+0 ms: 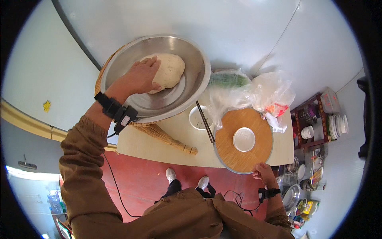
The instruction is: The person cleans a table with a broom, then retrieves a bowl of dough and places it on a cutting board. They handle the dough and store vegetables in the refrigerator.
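Observation:
My left hand lies on the left part of a large pale lump of dough, fingers and thumb apart. The dough sits in a wide stainless steel basin, tilted in view. My right hand is low at the near rim of a round wooden board, its fingers curled and nothing visible in them. Whether it touches the rim I cannot tell. A small white bowl with pale contents, perhaps flour, stands on that board.
A straw brush lies by the basin. Dark chopsticks cross a white bowl beside the board. Plastic bags, one over green vegetables, crowd the table's back. Dishes fill a rack at right. Cables trail below.

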### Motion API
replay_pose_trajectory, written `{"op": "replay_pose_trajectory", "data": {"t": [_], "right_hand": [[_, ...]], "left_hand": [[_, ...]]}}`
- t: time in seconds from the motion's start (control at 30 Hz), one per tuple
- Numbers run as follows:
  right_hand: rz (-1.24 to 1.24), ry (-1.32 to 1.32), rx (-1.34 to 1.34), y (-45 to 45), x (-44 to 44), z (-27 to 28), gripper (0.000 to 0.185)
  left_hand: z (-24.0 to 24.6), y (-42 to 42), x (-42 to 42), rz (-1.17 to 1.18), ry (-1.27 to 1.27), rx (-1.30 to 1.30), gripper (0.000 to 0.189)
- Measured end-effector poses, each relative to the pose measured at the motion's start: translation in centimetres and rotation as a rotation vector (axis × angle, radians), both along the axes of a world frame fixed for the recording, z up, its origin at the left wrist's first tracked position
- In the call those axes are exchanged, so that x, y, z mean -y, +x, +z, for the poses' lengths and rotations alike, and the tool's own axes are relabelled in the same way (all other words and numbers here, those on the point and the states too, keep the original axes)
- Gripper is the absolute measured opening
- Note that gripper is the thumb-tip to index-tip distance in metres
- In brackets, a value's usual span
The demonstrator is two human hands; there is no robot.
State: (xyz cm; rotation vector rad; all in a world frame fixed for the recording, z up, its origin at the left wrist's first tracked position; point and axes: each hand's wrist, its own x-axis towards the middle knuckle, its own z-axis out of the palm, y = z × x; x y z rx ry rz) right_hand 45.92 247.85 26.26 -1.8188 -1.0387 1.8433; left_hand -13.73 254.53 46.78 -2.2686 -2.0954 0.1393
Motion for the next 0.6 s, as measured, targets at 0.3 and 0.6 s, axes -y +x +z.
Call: {"op": "replay_pose_trajectory", "data": {"t": [0.3, 0.6], "right_hand": [[-0.185, -0.038, -0.164, -5.4, 1.7, -0.9, 0.018], [-0.482, 0.087, -0.181, -4.9, -0.5, -6.3, 0.025]], "left_hand": [[-0.9, -2.5, -3.2, -0.157, -0.388, 0.135, 0.074], [5.9, -1.4, 5.0, -0.071, 0.22, 0.893, 0.039]]}}
